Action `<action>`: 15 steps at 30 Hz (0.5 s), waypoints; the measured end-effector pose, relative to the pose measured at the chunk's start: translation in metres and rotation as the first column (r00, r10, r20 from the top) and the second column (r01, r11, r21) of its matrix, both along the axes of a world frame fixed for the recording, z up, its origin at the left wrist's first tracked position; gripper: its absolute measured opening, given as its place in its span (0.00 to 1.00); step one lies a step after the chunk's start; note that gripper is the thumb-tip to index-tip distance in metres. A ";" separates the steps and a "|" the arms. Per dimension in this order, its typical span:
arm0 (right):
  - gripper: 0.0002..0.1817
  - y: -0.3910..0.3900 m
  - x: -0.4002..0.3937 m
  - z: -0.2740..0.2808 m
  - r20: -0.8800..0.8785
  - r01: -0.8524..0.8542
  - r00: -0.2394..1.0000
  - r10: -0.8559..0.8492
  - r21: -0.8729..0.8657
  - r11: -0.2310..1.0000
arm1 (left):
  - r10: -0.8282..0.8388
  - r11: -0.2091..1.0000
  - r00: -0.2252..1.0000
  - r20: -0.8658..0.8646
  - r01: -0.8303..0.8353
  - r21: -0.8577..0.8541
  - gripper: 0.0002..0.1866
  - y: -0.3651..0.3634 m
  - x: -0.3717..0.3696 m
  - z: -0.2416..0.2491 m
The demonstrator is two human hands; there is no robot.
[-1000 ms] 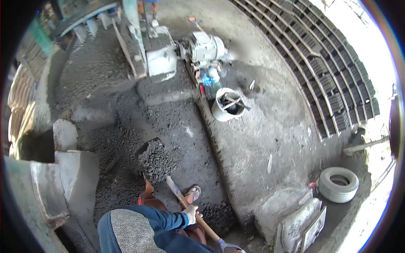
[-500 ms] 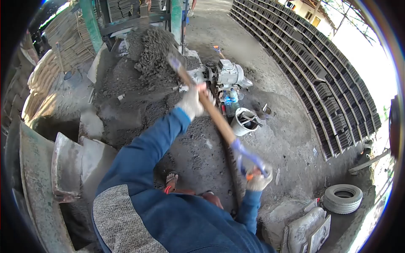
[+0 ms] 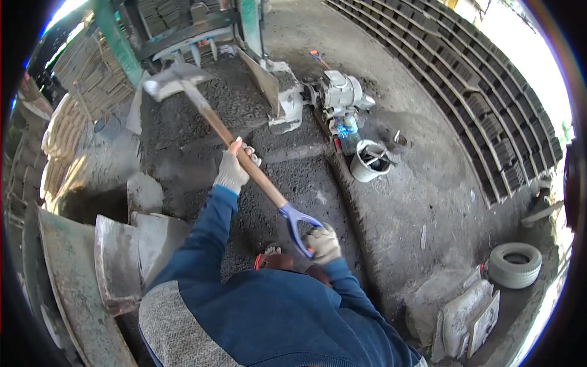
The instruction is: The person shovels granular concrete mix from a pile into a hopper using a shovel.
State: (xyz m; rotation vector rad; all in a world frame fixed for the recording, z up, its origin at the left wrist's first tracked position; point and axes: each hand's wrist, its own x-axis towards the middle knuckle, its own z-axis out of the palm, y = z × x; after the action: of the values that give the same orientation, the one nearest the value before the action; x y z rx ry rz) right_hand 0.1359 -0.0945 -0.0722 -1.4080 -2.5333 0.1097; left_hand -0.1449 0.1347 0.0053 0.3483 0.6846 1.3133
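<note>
A shovel (image 3: 263, 180) with a wooden shaft and a blue D-shaped handle slants across the middle of the view. My left hand (image 3: 233, 170), in a pale knit glove, is wrapped round the shaft about halfway along. Gloved as well, my right hand (image 3: 325, 243) grips the blue handle end, near my body. The metal blade (image 3: 177, 81) is at the far end, pale and with no visible load. Below and beyond it lies dark, damp, crumbly mix (image 3: 229, 92), between upright plates under a green frame.
A motor (image 3: 342, 92) stands right of the mix, with a white bucket (image 3: 369, 166) of tools nearby. Racks of dark tiles (image 3: 452, 79) line the right side. Curved metal sheets (image 3: 116, 260) stand at left. A tyre (image 3: 515, 265) lies at lower right.
The shovel blade has swung left, and the dark heap seen around the frame has dropped lower. Both hands moved left with the shovel, keeping their grip. The view has shifted slightly.
</note>
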 end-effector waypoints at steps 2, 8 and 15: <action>0.06 -0.010 0.047 -0.034 0.161 0.082 0.986 -0.047 -0.222 0.972 | -0.220 0.963 0.966 0.136 0.193 0.191 0.13 -0.032 0.022 0.013; 0.15 -0.132 0.174 -0.025 -0.794 0.380 -0.137 -0.592 -0.594 0.709 | -0.613 0.779 0.785 0.090 0.580 0.239 0.12 -0.131 0.128 -0.014; 0.06 -0.279 0.239 -0.031 -0.289 0.359 -0.598 -0.748 -0.931 0.073 | -0.233 0.460 0.849 0.474 0.525 -0.716 0.10 -0.266 0.257 -0.201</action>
State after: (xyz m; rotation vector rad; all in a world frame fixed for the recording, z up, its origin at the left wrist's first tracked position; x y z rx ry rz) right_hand 0.3745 -0.3732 -0.1035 -1.8519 0.0826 0.8784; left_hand 0.1126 -0.1316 -0.1953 -0.4809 0.8183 0.4522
